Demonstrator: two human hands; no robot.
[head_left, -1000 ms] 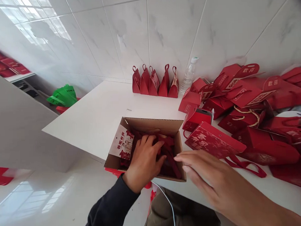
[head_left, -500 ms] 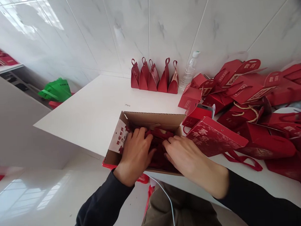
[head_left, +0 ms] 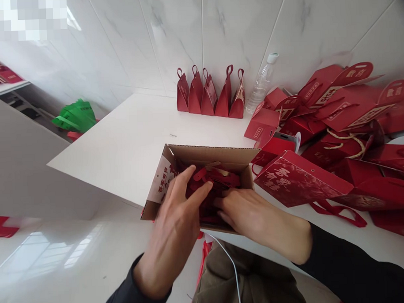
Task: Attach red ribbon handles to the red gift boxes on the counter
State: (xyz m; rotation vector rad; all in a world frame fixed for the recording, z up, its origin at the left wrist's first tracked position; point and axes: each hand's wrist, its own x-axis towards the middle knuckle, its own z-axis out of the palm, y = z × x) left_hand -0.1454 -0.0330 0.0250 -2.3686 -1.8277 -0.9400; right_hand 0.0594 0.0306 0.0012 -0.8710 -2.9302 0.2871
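Observation:
An open cardboard box stands at the table's front edge, with several dark red pieces lying inside it. Over its left side hovers my left hand, fingers apart and slightly blurred, nothing held. My right hand reaches down into the right half of the box. Its fingers are bent among the red pieces, and their tips are partly hidden, so what they hold cannot be made out.
Several small red bags with loops line the wall beside a clear plastic bottle. Red gift boxes pile up on the right of the white table. A green bag sits beyond the table's left side. A white cable hangs in front.
My left hand has lifted up and back from inside the box, its fingers spreading. My right hand has pushed deeper among the red pieces. The view has shifted slightly.

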